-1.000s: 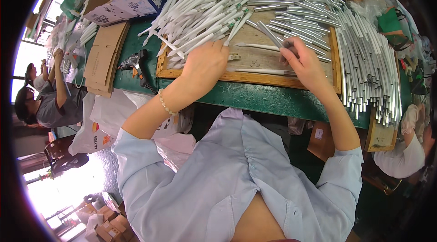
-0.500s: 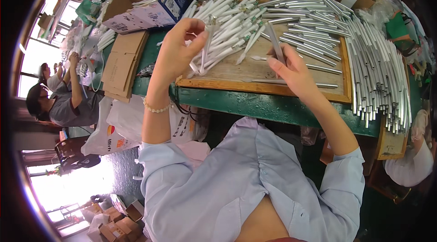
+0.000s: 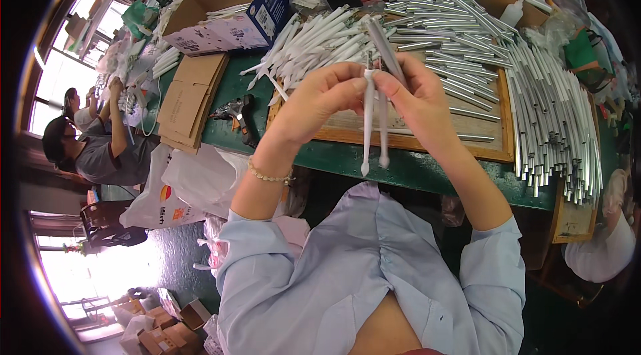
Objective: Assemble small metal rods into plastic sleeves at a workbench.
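Note:
Both my hands meet over the front edge of the wooden tray [image 3: 505,114]. My left hand [image 3: 314,98] is closed, its thumb and fingers pinching the top of a white tapered stick [image 3: 368,124] with a teardrop tip. A small metallic end shows above that pinch. My right hand [image 3: 420,101] is closed round a silver tube [image 3: 384,44], slanting up and away. A second white tapered stick [image 3: 383,129] hangs below the right fingers; whether it joins the tube is hidden. Several similar white sticks [image 3: 314,38] lie piled behind the left hand.
Silver tubes [image 3: 461,48] are heaped in the tray, more [image 3: 554,114] at the right. A black glue gun [image 3: 234,111] lies left of the tray, near flat cardboard [image 3: 190,101] and an open box [image 3: 227,18]. Another person [image 3: 93,144] works at the far left.
My left hand has moved right and down with its white stick, and my right hand slightly left, so they now meet. The glue gun has come into fuller view.

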A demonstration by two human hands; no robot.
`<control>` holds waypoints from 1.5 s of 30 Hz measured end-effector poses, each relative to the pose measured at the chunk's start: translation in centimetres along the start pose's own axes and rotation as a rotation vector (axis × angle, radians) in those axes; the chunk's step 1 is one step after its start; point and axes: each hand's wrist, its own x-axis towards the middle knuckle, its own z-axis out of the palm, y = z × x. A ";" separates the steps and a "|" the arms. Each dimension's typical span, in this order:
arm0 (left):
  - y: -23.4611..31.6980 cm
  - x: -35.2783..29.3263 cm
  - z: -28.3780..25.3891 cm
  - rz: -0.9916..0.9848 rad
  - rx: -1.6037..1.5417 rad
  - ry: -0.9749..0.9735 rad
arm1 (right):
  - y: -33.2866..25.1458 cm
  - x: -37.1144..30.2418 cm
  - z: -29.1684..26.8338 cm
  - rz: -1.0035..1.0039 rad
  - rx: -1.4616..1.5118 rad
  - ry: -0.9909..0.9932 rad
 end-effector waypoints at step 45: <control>-5.3 -4.4 2.7 0.041 0.219 0.328 | 5.3 -3.9 -2.8 0.130 0.167 0.384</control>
